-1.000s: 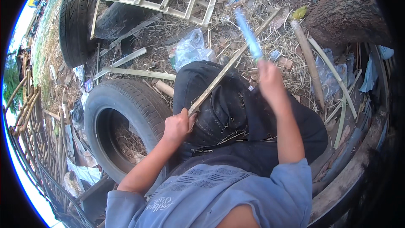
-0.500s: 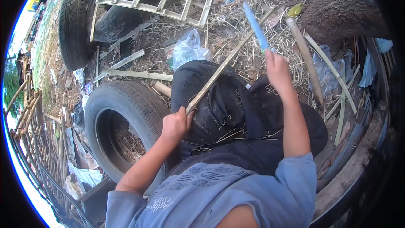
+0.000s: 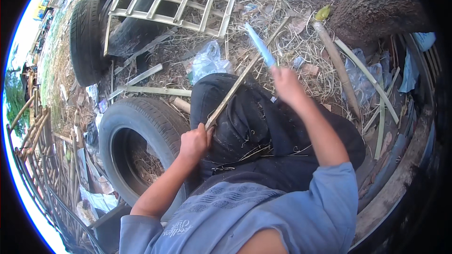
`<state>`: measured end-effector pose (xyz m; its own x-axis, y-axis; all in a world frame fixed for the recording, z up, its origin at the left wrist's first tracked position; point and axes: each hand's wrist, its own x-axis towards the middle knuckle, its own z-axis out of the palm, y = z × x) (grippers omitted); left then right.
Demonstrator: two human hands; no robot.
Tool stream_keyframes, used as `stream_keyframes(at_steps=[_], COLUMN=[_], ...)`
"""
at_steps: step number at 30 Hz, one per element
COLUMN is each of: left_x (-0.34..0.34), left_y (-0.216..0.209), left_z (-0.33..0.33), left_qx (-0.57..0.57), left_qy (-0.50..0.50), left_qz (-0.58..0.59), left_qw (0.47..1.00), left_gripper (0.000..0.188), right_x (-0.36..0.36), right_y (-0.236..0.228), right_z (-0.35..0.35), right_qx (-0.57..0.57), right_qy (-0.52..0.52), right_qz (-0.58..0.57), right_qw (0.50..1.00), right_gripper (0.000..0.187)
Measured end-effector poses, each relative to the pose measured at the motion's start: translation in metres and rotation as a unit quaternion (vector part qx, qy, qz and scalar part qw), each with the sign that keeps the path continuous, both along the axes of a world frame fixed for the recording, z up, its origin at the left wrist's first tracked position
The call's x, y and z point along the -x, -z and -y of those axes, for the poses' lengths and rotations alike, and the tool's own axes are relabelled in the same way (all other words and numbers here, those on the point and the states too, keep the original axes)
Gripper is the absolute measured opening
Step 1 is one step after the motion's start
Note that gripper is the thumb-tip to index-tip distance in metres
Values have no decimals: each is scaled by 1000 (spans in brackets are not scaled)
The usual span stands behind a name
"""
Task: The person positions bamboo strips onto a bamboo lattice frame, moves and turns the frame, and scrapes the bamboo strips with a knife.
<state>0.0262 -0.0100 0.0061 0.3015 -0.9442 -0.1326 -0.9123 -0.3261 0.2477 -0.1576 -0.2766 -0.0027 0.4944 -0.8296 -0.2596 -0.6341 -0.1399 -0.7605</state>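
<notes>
My left hand is closed round the near end of a long bamboo strip. The strip slants up and to the right across my dark trousers, its far end over the littered ground. In my right hand is a knife, its long pale-blue blade pointing up and to the left. The blade lies along the strip's upper part in the picture; whether the two touch I cannot tell. My fist hides the knife's handle. Thin shavings are caught in the folds of my trousers.
A tyre lies by my left leg; another tyre stands farther off. A bamboo lattice is at the far left. Beyond my knees are a clear plastic bag and shavings. Bamboo poles and a tree trunk are right.
My right hand has moved left and slightly nearer with the knife, whose blade now tilts more to the left. The strip's far end has shifted a little left; my left hand keeps its grip.
</notes>
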Motion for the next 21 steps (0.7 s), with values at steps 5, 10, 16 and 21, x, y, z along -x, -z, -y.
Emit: stream_keyframes(at_steps=[5,10,16,21], left_x=[-1,-2,-1,-3], left_y=[-6,0,-4,0], left_z=[6,-1,3,-2], left_qx=[-4,-10,-7,11], left_qy=[3,-9,7,-7], left_qz=[11,1,11,19], left_qw=[1000,1000,1000,1000], left_gripper=[33,34,35,35], right_x=[12,-3,12,-17], right_y=[5,28,8,19], right_z=[16,-27,28,-53], right_qx=[24,74,-10,26], right_qy=[1,-12,39,-88], right_qz=[27,60,45,73], right_qw=[999,995,998,993], right_gripper=[48,45,50,44])
